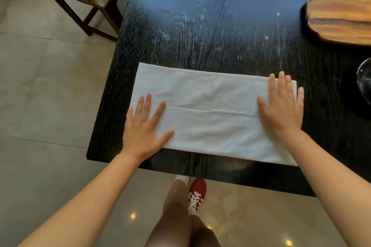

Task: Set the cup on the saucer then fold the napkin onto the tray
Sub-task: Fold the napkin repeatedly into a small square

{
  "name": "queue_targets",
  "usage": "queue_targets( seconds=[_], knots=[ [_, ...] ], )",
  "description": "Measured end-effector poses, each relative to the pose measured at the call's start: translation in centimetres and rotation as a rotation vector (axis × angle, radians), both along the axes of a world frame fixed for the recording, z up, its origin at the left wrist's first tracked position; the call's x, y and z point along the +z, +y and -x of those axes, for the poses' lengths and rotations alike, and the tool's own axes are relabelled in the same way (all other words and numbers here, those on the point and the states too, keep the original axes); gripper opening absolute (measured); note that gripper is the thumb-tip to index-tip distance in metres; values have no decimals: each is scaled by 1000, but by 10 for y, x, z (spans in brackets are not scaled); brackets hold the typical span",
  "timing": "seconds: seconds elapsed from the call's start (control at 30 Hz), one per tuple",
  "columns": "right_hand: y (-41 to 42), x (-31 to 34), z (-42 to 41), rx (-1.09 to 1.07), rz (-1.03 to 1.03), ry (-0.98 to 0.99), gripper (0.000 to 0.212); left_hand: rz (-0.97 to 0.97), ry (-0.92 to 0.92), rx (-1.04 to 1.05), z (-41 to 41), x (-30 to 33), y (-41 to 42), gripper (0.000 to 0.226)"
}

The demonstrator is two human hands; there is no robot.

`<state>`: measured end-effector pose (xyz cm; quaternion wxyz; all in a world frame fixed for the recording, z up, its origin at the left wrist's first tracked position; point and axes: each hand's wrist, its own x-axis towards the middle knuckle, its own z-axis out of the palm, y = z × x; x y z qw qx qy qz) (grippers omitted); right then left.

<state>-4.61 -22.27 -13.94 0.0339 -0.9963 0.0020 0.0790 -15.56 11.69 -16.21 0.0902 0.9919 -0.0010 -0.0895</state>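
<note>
A white folded cloth napkin (210, 114) lies along the near edge of the dark wood-grain surface (220, 36). The left hand (143, 130) and right hand (283, 106) press flat on its ends, fingers straight. An oval wooden tray (339, 16) sits toward the far right edge.

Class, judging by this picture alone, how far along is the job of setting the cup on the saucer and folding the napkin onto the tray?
Done: the napkin lies as a long rectangle on the table; a crease suggests one fold. In hand: left hand and right hand press its ends flat. Left: more folds, then moving it onto the wooden tray, which is bare where visible. Cup and saucer are not identifiable.
</note>
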Motion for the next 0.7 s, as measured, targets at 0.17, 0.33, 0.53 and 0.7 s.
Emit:
queue_targets(
  seconds=[0.17, 0.33, 0.53, 0.7],
  knots=[
    [109, 10, 61, 143, -180, -65, 67, 12, -18, 16, 1, 2, 1, 79],
    [145, -13, 106, 310, -47, 53, 67, 9, -32, 16, 0, 3, -1, 80],
    [43, -11, 109, 164, 4, 61, 70, -24, -19, 3, 3, 0, 3, 78],
    [-8, -3, 117, 120, 69, 125, 71, -4, -1, 3, 7, 4, 0, 81]
  ],
)
